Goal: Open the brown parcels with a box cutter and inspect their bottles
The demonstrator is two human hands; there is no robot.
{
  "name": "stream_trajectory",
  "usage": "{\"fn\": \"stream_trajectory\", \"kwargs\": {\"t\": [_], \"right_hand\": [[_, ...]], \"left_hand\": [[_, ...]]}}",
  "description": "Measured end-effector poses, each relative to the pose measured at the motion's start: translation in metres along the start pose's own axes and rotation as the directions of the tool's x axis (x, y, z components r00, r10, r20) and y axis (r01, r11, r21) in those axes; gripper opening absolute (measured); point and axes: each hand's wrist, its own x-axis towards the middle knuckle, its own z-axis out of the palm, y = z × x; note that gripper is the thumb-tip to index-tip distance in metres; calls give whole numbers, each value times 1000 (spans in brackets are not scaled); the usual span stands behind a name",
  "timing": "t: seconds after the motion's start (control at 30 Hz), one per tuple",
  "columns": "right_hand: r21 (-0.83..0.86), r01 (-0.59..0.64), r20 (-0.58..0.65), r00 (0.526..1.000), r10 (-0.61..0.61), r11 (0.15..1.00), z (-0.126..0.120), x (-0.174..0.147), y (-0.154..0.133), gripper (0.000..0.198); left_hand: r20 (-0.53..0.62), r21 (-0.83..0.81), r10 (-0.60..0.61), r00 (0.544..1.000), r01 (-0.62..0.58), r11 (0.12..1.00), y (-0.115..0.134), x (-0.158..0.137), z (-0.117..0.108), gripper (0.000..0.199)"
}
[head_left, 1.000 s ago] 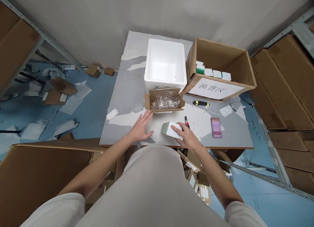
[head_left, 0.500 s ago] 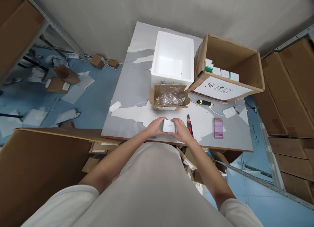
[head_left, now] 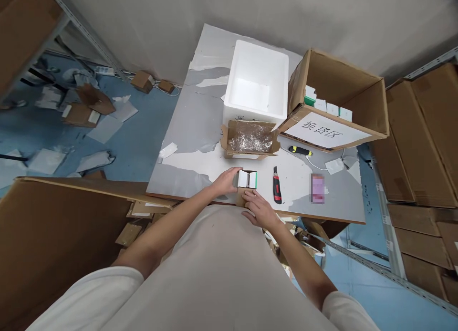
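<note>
In front of me at the table's near edge stands a small white-and-green carton (head_left: pixel 252 179). Its outer flap (head_left: pixel 242 197) is folded down towards me, brown inside, and white inner flaps show at the top. My left hand (head_left: pixel 227 181) grips the carton's left side, thumb and fingers around it. The fingers of my right hand (head_left: pixel 258 208) are bent against the folded-down flap. Just right of the carton lies a red-and-black utility knife (head_left: pixel 276 188). Behind it an open brown box (head_left: pixel 250 157) holds clear plastic wrap (head_left: pixel 250 141).
A white foam box (head_left: pixel 255 112) stands at the table's back. Beside it a large cardboard box (head_left: pixel 345 73) with a handwritten sign holds several small cartons. A yellow-and-black cutter (head_left: pixel 299 150) and a blurred pink rectangle (head_left: pixel 317 188) lie on the right. A big carton (head_left: pixel 53 245) is at my left.
The carton's lid flap has been opened towards me, baring its white inner flaps. My right hand has moved from the carton's side down to that flap. My left hand stays on the carton.
</note>
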Motion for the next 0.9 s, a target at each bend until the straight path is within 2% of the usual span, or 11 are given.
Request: {"fn": "stream_trajectory", "kwargs": {"t": [0.13, 0.23, 0.3, 0.43, 0.57, 0.67, 0.77, 0.9], "right_hand": [[42, -139, -23, 990, 140, 989, 5, -7, 4, 25], [-14, -273, -42, 961, 272, 962, -4, 8, 11, 27], [-51, -328, -5, 945, 328, 943, -14, 21, 17, 31], [-63, -314, 151, 935, 320, 947, -33, 40, 30, 53], [-101, -293, 213, 927, 308, 951, -41, 49, 40, 55], [-79, -264, 224, 935, 275, 961, -42, 51, 43, 56], [3, -256, 196, 948, 251, 967, -41, 48, 45, 60], [71, -324, 151, 938, 311, 944, -38, 35, 51, 53]], "left_hand": [[159, 24, 33, 987, -37, 999, 3, -8, -10, 93], [97, 51, 66, 993, -71, 996, 13, -10, -15, 90], [52, 119, 144, 988, -149, 982, 21, -6, -17, 84], [101, 314, 252, 962, -271, 910, 33, 4, -18, 74], [113, 395, 268, 957, -291, 871, 35, 9, -21, 70], [134, 406, 264, 955, -296, 865, 35, 10, -22, 67], [131, 405, 244, 961, -277, 872, 37, 13, -21, 74], [157, 414, 255, 954, -298, 860, 42, 19, -23, 70]]}}
